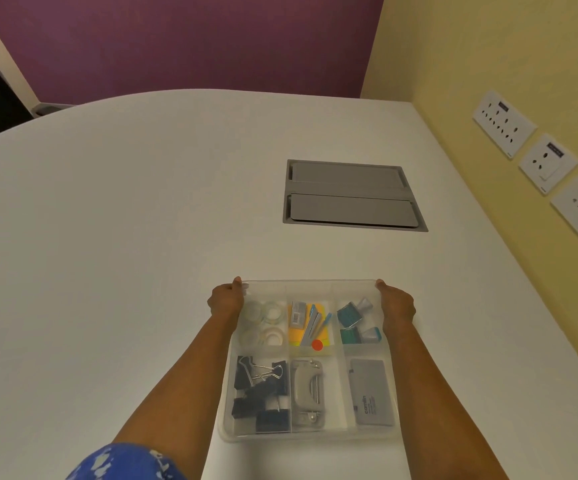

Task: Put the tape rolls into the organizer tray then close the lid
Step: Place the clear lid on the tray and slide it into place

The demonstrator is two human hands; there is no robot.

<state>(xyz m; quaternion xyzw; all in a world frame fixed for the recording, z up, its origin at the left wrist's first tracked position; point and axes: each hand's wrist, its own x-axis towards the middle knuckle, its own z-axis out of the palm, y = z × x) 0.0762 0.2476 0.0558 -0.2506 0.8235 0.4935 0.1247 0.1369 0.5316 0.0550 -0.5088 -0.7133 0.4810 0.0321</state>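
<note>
A clear plastic organizer tray (310,435) lies on the white table near me, with a translucent lid (310,285) lying over it. Several clear tape rolls (271,311) sit in its far left compartment. My left hand (226,298) grips the lid's far left corner. My right hand (396,304) grips the lid's far right corner. Both forearms run along the tray's sides.
Other compartments hold black binder clips (261,393), a grey hole punch (308,386), a grey box (370,393), teal clips (350,315) and yellow notes (310,327). A grey cable hatch (350,195) is set in the table beyond. Wall sockets (550,161) line the right wall.
</note>
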